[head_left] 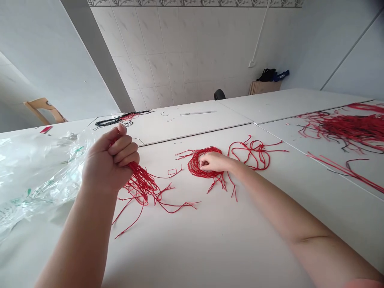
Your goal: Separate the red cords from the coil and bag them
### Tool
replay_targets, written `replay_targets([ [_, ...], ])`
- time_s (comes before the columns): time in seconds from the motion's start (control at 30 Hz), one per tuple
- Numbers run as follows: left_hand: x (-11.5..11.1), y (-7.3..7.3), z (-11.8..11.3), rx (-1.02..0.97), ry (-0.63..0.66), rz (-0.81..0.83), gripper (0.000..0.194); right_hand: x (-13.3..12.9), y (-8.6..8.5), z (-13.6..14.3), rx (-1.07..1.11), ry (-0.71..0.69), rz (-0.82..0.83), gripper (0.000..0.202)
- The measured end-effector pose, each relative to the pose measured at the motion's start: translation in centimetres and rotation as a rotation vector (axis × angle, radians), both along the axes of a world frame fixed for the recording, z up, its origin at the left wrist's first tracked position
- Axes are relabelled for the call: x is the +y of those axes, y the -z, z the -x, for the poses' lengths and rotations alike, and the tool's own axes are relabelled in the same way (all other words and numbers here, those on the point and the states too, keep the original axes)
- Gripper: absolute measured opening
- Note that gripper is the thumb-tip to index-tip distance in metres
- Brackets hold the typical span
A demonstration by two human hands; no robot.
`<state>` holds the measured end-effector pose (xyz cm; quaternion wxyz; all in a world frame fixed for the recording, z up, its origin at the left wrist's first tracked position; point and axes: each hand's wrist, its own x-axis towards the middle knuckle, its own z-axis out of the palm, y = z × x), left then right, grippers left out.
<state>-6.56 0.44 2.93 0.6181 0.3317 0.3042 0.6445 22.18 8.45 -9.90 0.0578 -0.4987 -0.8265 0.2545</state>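
My left hand [114, 160] is closed in a fist around a bundle of thin red cords [144, 184]. The bundle's looped lower part and loose ends hang down to the white table. My right hand [211, 162] rests over a round coil of red cords [196, 170], fingers curled in and closed on the strands at its middle. Knotted ends stick out from this coil on the left and below. Just right of it, a few loose red cords [258, 154] lie in open loops. Between the two hands lies a small red rectangular outline [172, 172].
Clear plastic bags [45, 176] cover the table's left side. Black cords [111, 121] lie at the back left, near a ruler-like strip [198, 113]. A large heap of red and black cords [354, 124] spreads at right. A wooden chair [43, 110] stands beyond the table.
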Motion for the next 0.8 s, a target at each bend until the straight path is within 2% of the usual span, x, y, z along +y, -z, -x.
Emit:
replay_targets([
  [0.13, -0.1, -0.2, 0.2, 0.012, 0.009, -0.017, 0.032, -0.4, 0.4, -0.5, 0.071, -0.011, -0.013, 0.009],
  [0.33, -0.3, -0.5, 0.4, -0.020, -0.103, -0.077, 0.030, -1.8, 0.2, -0.6, 0.084, 0.015, 0.011, 0.004],
  [0.47, -0.6, -0.8, 0.3, -0.015, -0.134, -0.080, 0.031, -2.1, 0.3, -0.5, 0.074, 0.022, 0.028, 0.008],
  [0.67, -0.8, -1.0, 0.3, -0.029, -0.151, -0.067, 0.034, -2.0, -0.6, -1.8, 0.104, 0.069, -0.003, 0.020],
  [0.8, -0.7, -0.9, 0.3, -0.024, -0.151, -0.075, 0.032, -2.2, -1.1, -2.4, 0.103, 0.115, -0.027, 0.018],
])
